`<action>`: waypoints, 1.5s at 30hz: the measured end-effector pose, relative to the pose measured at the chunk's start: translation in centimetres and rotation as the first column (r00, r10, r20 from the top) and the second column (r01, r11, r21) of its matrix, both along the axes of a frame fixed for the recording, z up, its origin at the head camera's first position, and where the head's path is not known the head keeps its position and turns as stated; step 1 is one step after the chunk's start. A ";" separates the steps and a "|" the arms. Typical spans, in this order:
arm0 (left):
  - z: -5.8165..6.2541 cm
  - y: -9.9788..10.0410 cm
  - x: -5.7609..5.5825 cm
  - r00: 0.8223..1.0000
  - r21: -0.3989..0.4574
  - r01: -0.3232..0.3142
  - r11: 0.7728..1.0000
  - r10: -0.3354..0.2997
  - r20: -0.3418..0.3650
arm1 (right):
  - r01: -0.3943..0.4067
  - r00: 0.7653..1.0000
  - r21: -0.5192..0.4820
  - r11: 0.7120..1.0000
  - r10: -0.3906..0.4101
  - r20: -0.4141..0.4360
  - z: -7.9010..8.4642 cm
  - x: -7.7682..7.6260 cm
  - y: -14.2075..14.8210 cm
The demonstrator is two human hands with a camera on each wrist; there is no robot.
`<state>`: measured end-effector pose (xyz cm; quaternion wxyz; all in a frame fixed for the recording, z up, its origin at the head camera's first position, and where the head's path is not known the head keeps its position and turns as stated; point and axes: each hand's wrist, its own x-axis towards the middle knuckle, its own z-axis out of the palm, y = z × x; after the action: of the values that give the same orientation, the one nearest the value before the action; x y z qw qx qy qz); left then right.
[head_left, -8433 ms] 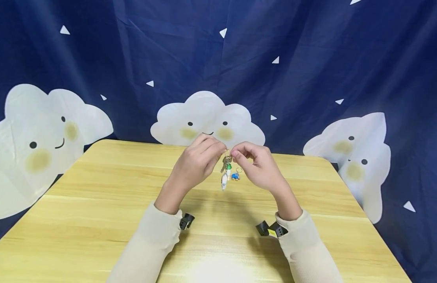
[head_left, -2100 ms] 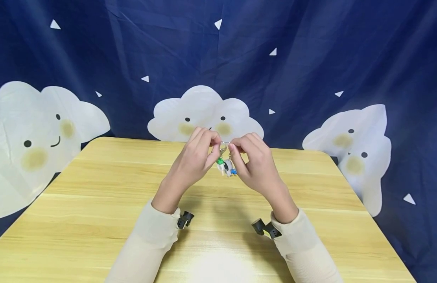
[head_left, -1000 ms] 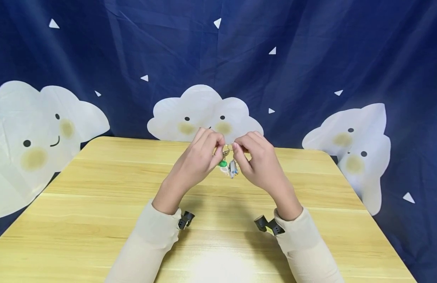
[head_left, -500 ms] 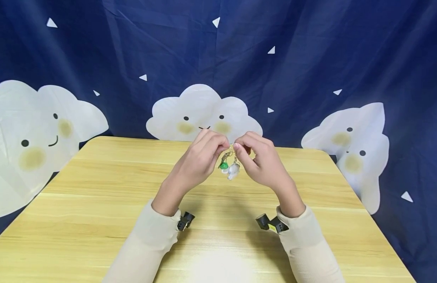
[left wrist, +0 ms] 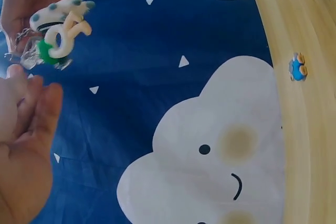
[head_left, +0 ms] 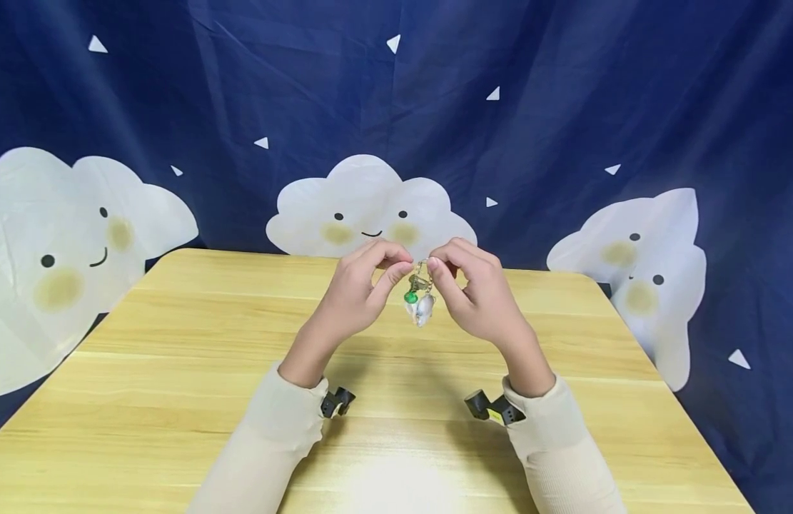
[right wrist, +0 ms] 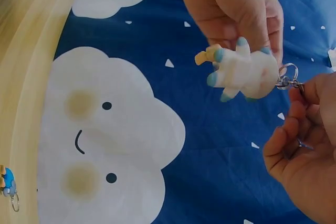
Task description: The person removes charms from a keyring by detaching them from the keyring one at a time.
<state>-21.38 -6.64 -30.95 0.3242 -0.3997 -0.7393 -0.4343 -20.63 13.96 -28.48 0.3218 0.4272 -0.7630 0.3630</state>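
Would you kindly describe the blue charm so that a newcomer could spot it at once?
Start at the wooden table before the dark blue curtain. In the right wrist view's lower left corner is a small charm with a metal ring. Unlike the white charm hanging in midair, it is mainly blue and rests on wood.

No readable text, labels, brands, numbers or signs anywhere.

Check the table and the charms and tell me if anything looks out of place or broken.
One thing stands out: a small blue charm lies loose on the table, apart from the white charm and green-topped charm hanging at the right hand. It may be there on purpose. I see no spill or clear damage.
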 end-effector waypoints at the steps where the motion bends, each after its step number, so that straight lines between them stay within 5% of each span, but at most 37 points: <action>1: 0.0 0.0 0.0 0.999 0.002 0.012 1.000 -0.012 0.035 | 0.003 1.000 -0.003 1.000 -0.003 -0.002 0.0 0.0 0.0; 5: 0.0 -0.1 0.1 0.990 0.046 0.071 0.996 -0.076 0.122 | 0.016 1.000 -0.007 1.000 -0.016 -0.003 0.0 0.1 0.0; 15: 0.5 0.0 0.3 0.994 0.097 0.111 0.989 -0.109 -0.031 | 0.038 0.999 0.026 0.999 -0.038 -0.012 0.1 0.3 -0.1; 31: 0.9 -0.5 0.6 0.996 -0.007 0.090 0.996 -0.090 0.002 | 0.031 0.999 0.023 0.999 -0.030 -0.042 -0.2 0.0 -0.3; 45: 1.3 -0.6 0.8 0.993 0.027 0.120 0.992 -0.119 -0.024 | 0.037 0.998 -0.010 0.999 -0.038 -0.059 -0.1 -0.2 0.0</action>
<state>-20.58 -7.27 -29.64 0.3114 -0.4435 -0.7041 -0.4589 -20.86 13.97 -28.58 0.3530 0.4218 -0.7594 0.3476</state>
